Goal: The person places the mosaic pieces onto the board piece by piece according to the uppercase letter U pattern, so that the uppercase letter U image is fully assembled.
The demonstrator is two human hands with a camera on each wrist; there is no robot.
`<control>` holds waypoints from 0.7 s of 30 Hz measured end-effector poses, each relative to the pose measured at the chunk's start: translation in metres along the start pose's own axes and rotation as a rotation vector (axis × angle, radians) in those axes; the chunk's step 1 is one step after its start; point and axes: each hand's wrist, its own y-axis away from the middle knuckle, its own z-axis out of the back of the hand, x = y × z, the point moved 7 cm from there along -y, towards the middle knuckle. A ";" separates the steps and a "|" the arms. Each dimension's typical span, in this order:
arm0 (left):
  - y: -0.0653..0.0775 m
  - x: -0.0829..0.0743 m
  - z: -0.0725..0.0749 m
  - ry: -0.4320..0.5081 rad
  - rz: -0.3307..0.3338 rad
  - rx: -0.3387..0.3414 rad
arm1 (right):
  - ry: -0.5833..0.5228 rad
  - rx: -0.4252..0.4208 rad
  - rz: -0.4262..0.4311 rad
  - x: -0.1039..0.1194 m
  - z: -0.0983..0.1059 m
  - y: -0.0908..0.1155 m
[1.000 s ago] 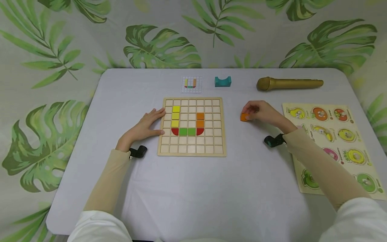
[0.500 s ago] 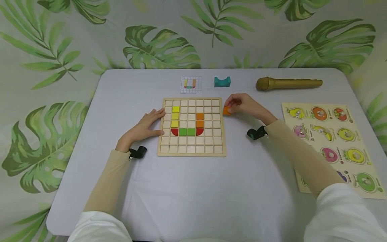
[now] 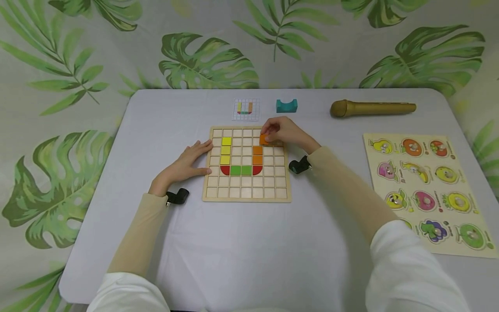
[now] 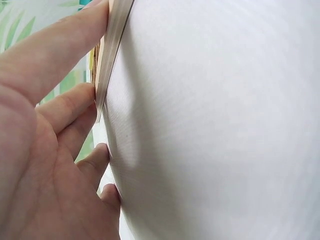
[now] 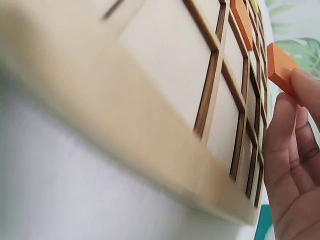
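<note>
A wooden grid board (image 3: 269, 193) lies mid-table, its cells partly filled in a U shape. Yellow tiles (image 3: 226, 150) run down the left side, green tiles (image 3: 241, 170) and rounded red tiles (image 3: 257, 170) form the bottom, and orange tiles (image 3: 257, 154) stand on the right. My right hand (image 3: 286, 130) pinches an orange square tile (image 5: 281, 67) between thumb and fingers, above the board's upper right cells. In the right wrist view this tile is tilted and apart from the grid. With fingers spread, my left hand (image 3: 185, 162) touches the board's left edge (image 4: 111, 55).
Behind the board lie a small pattern card (image 3: 246, 109) showing a U and a teal block (image 3: 286, 105) with a curved notch. A gold toy microphone (image 3: 372, 108) rests at the back right. A fruit puzzle board (image 3: 407, 175) covers the right side.
My right hand has carried the orange tile leftward from the bare table on the right to over the board's upper right cells. The left hand stays in place.
</note>
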 end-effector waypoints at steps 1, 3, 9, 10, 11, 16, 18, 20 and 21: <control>0.000 0.000 0.000 0.001 0.000 -0.001 | 0.005 0.001 0.002 0.001 -0.002 -0.002; 0.000 -0.001 0.000 0.001 0.002 -0.001 | 0.012 0.003 -0.001 0.002 -0.007 -0.006; 0.000 -0.001 0.000 -0.003 -0.003 0.000 | 0.054 0.008 -0.016 0.006 -0.016 -0.011; 0.000 -0.001 0.000 -0.002 -0.004 0.000 | 0.066 0.009 -0.013 0.007 -0.017 -0.011; 0.000 -0.001 0.000 -0.003 -0.005 0.000 | 0.081 0.009 -0.009 0.009 -0.017 -0.011; 0.001 -0.002 0.001 -0.002 -0.006 0.002 | 0.158 0.006 -0.007 0.015 -0.022 -0.010; 0.001 -0.002 0.001 -0.003 -0.005 0.002 | 0.207 0.004 -0.005 0.017 -0.023 -0.010; 0.000 -0.002 0.001 -0.004 -0.004 -0.001 | 0.268 0.001 0.008 0.018 -0.025 -0.009; 0.000 -0.001 0.001 -0.005 -0.004 -0.002 | 0.292 -0.001 0.015 0.019 -0.025 -0.009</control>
